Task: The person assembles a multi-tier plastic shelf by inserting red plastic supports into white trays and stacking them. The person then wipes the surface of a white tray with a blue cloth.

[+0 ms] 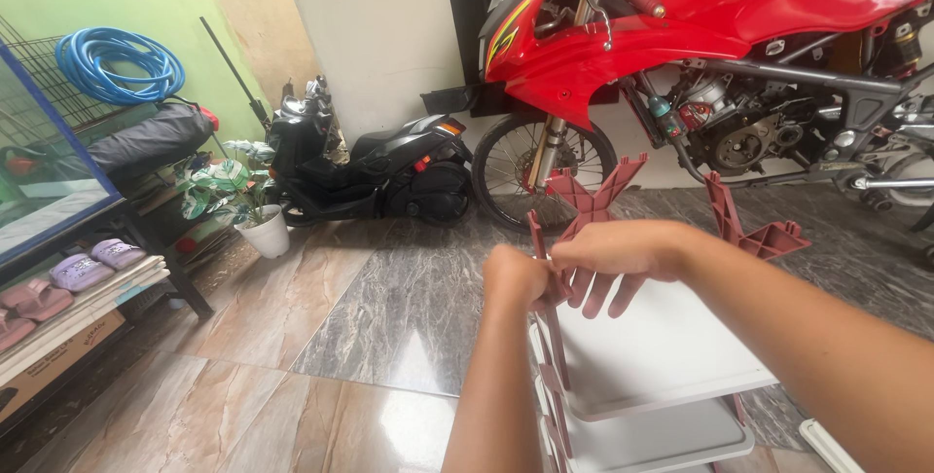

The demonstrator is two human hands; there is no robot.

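Observation:
A plastic rack with white shelves (662, 351) and dusty-pink side posts (555, 376) stands on the floor in front of me. My left hand (516, 276) is closed around the top of the near-left pink post. My right hand (618, 257) reaches across and pinches the same post top, fingers hanging over the upper shelf. Two more pink X-shaped post tops, one at the back (595, 191) and one at the right (754, 230), stick up behind my hands.
A red motorcycle (720, 35) stands close behind the rack. A black scooter (379, 166) is parked by the wall. A white potted plant (261, 225), a low shelf with sandals (88, 273), a glass tank (39, 171) and a blue hose (117, 64) are at left.

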